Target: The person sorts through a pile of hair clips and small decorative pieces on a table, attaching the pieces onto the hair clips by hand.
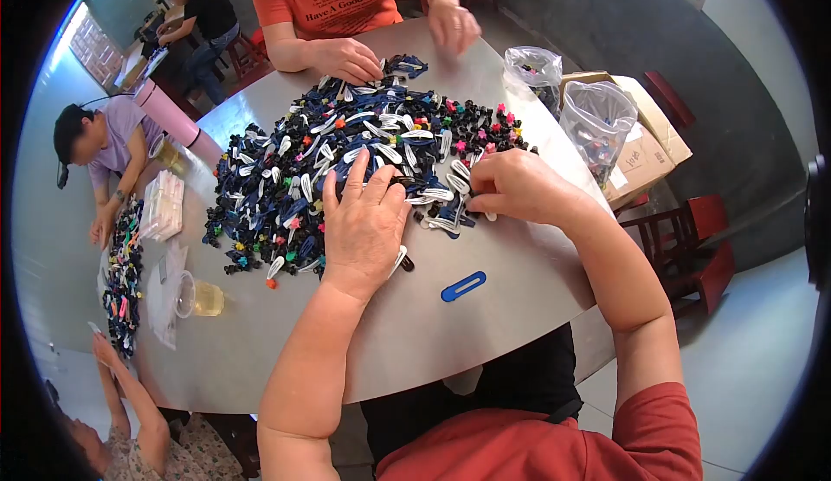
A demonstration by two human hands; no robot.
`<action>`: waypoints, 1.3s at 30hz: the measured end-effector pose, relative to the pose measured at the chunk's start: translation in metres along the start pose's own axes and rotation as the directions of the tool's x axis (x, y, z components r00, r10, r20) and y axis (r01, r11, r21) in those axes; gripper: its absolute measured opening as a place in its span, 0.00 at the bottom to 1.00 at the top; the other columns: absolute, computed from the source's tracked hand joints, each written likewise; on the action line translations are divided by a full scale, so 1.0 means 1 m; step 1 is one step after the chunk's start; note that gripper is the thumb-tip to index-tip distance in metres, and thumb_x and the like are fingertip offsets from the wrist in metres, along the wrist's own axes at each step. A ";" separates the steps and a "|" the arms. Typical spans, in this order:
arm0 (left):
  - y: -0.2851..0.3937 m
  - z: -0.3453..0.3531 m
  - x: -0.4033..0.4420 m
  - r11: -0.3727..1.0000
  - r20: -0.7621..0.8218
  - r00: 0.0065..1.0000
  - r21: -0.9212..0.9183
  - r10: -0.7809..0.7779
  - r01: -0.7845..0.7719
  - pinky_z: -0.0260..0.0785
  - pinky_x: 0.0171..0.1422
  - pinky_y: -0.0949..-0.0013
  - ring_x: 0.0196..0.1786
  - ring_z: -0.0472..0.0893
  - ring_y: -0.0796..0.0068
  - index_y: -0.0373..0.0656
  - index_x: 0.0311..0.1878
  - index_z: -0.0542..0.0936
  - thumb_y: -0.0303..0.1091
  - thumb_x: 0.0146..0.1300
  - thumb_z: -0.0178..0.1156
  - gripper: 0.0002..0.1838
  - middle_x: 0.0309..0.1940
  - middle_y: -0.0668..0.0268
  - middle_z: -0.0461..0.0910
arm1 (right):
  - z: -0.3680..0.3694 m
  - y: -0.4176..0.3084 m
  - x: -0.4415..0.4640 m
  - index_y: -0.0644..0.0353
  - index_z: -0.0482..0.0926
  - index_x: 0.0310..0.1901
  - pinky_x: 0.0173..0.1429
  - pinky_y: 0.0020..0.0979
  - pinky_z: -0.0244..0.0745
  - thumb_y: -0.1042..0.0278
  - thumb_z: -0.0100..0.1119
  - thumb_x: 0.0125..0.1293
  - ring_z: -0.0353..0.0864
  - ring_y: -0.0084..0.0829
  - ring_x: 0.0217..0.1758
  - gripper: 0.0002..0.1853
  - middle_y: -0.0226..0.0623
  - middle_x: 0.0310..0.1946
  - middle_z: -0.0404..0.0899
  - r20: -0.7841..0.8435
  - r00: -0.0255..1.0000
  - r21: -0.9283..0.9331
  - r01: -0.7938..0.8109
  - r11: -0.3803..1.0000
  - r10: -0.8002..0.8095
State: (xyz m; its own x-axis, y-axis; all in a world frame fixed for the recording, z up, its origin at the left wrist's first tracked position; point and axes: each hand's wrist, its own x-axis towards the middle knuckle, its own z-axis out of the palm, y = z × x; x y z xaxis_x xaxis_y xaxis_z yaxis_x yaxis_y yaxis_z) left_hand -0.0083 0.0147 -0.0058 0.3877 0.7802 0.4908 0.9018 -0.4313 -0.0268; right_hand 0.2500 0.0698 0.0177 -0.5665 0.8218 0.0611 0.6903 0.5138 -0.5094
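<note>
A large heap of hair clips [260,178], mostly white, navy and black snap clips with small coloured claw clips among them, covers the middle of the table. My left hand [368,230] lies on the near side of the heap, fingers spread over the clips. At the heap's right edge, my right hand [528,187] has its fingers curled in towards the thumb among white clips; what lies between the fingertips is hidden. A single blue snap clip [464,287] rests apart on the bare metal near me. Beside my left wrist is a white clip [397,260].
Across the grey table [415,342], a person in an orange shirt [333,0] has one hand on the heap. Others sit at left by a second row of clips [123,282]. Cups [197,296], a pink flask [177,123], plastic bags [597,122] and a cardboard box [653,148] stand around.
</note>
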 end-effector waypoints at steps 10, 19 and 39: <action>0.022 -0.015 -0.003 0.932 0.025 0.965 -0.267 0.260 -0.244 0.53 0.81 0.43 0.77 0.70 0.56 0.50 0.61 0.83 0.38 0.69 0.64 0.17 0.67 0.64 0.78 | -0.018 0.010 0.001 0.67 0.84 0.38 0.41 0.32 0.77 0.73 0.69 0.65 0.82 0.26 0.32 0.06 0.38 0.28 0.85 -0.154 0.985 0.241 -0.042 0.970 0.081; 0.012 0.001 -0.006 0.962 0.014 0.977 -0.178 0.214 -0.208 0.61 0.78 0.49 0.68 0.77 0.59 0.46 0.46 0.85 0.32 0.66 0.65 0.08 0.50 0.66 0.82 | -0.018 0.015 0.002 0.67 0.83 0.37 0.40 0.32 0.77 0.73 0.69 0.64 0.80 0.28 0.30 0.06 0.39 0.27 0.84 -0.219 0.971 0.191 -0.058 0.980 0.100; 0.012 0.000 -0.006 0.952 0.005 0.992 -0.282 0.128 -0.122 0.61 0.78 0.50 0.65 0.78 0.57 0.43 0.43 0.85 0.29 0.64 0.66 0.06 0.47 0.63 0.83 | -0.089 0.069 -0.044 0.62 0.88 0.41 0.43 0.36 0.78 0.68 0.66 0.68 0.85 0.40 0.34 0.08 0.42 0.36 0.85 -0.858 0.512 -0.358 -0.519 0.776 -0.054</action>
State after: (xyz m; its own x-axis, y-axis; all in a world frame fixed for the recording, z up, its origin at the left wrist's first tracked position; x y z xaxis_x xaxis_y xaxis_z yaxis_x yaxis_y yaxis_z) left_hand 0.0001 0.0054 -0.0092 0.5011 0.7207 0.4791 0.7574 -0.6330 0.1602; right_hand 0.3627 0.0910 0.0562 0.0591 0.6041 0.7947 0.9910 0.0602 -0.1194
